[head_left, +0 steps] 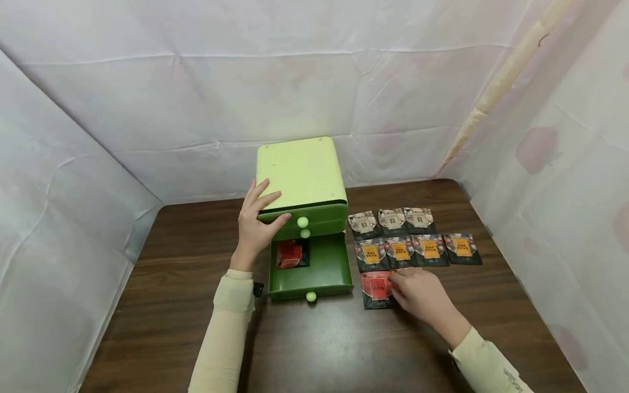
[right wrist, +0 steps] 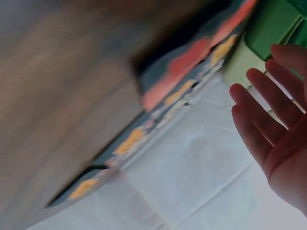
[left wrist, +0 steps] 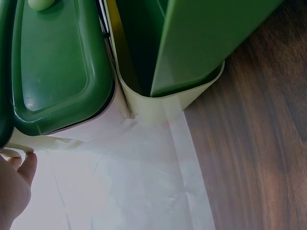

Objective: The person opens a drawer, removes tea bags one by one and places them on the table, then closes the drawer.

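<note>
My left hand [head_left: 256,221] rests on the left front corner of a small light-green drawer cabinet [head_left: 302,169]. Its spread fingers lie on the top and side, and the thumb touches the upper drawer's front. The bottom drawer [head_left: 331,278] is pulled out, with a red-and-black packet [head_left: 289,254] inside at the back left. On the table, my right hand [head_left: 422,295] is at the right edge of another red-and-black packet [head_left: 378,289]; the head view hides its fingertips. The right wrist view shows the right hand [right wrist: 278,115] with fingers loosely extended and nothing visibly held.
Right of the cabinet lies a row of orange-labelled packets [head_left: 429,249], with a row of beige-labelled packets [head_left: 392,219] behind it. The dark wood table [head_left: 196,245] is bordered by white sheeting [head_left: 221,109] at the back and sides.
</note>
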### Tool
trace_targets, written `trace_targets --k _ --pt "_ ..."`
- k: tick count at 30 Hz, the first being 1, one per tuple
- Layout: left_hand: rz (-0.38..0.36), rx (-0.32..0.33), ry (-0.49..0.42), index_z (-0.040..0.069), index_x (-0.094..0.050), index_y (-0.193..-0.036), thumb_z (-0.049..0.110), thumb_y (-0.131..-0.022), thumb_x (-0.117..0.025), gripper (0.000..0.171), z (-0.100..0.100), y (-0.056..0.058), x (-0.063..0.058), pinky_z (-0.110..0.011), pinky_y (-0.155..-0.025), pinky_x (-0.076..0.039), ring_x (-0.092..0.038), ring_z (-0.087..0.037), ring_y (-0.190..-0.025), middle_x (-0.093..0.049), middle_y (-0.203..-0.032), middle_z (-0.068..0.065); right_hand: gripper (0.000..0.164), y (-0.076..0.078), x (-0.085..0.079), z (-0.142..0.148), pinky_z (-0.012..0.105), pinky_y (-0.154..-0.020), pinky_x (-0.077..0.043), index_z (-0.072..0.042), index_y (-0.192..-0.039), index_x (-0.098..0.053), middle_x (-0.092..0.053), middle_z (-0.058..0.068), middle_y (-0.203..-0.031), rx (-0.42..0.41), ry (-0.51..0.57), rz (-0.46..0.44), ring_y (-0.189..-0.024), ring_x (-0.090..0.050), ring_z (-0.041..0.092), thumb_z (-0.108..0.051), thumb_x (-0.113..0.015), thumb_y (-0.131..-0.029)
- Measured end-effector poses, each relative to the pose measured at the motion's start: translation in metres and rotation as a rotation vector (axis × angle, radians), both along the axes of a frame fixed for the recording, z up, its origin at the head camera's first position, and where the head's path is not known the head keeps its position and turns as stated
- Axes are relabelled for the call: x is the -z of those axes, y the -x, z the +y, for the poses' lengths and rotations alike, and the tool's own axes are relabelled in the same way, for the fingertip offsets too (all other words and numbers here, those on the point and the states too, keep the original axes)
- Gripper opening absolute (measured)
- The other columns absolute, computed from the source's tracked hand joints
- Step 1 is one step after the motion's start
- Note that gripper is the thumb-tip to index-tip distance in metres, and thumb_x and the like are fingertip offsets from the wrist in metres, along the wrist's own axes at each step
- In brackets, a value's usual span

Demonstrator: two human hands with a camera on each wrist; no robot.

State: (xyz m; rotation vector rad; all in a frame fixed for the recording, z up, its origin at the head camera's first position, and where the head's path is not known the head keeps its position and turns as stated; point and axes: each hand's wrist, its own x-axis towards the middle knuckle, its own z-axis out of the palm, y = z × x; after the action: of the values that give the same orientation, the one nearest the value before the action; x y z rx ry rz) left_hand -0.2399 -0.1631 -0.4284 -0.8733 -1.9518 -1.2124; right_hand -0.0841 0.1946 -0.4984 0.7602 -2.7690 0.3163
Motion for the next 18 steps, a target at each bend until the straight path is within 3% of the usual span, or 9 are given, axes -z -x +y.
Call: trace_targets --k 4,8,15,18 --pt "-0.019 -0.004 -0.017 -0.007 -0.069 -0.11 0.035 -0.083 -0.079 0.051 0.003 -0.005 -0.005 -0.059 -0.109 -0.021 -0.03 -0.055 -0.132 -0.051 -0.131 -0.032 0.021 0.006 -0.009 -0.016 0.032 -0.05 -0.046 -0.017 -0.07 -0.062 -0.058 -0.006 -0.064 -0.045 0.004 0.06 -0.055 -0.054 0.013 -0.012 -0.082 -0.074" --pt "-0.028 -0.008 -0.019 -0.005 -0.07 -0.111 0.032 -0.082 -0.081 0.048 0.003 -0.006 -0.007 -0.058 -0.109 -0.021 -0.03 -0.054 -0.132 -0.051 -0.131 -0.03 0.018 0.013 -0.019 -0.038 0.032 -0.052 -0.048 -0.015 -0.073 -0.065 -0.06 -0.004 -0.066 -0.106 0.03 0.058 -0.058 -0.057 0.014 -0.009 -0.081 -0.075" --pt "-0.019 0.009 -0.013 -0.009 -0.068 -0.109 0.005 -0.071 -0.085 0.044 0.004 -0.007 -0.011 -0.061 -0.108 -0.022 -0.028 -0.06 -0.13 -0.049 -0.129 -0.036 0.015 0.027 -0.033 -0.074 0.034 -0.055 -0.05 -0.012 -0.074 -0.064 -0.06 -0.002 -0.069 -0.2 0.06 0.095 -0.062 -0.059 0.016 -0.008 -0.078 -0.079" --pt "-0.035 0.006 -0.019 -0.009 -0.069 -0.11 0.004 -0.07 -0.086 0.045 0.005 -0.008 -0.01 -0.06 -0.108 -0.021 -0.028 -0.058 -0.131 -0.05 -0.13 -0.035 0.014 0.033 -0.035 -0.088 0.033 -0.058 -0.05 -0.013 -0.074 -0.064 -0.06 -0.003 -0.069 -0.233 0.06 0.115 -0.063 -0.059 0.016 -0.009 -0.075 -0.083"
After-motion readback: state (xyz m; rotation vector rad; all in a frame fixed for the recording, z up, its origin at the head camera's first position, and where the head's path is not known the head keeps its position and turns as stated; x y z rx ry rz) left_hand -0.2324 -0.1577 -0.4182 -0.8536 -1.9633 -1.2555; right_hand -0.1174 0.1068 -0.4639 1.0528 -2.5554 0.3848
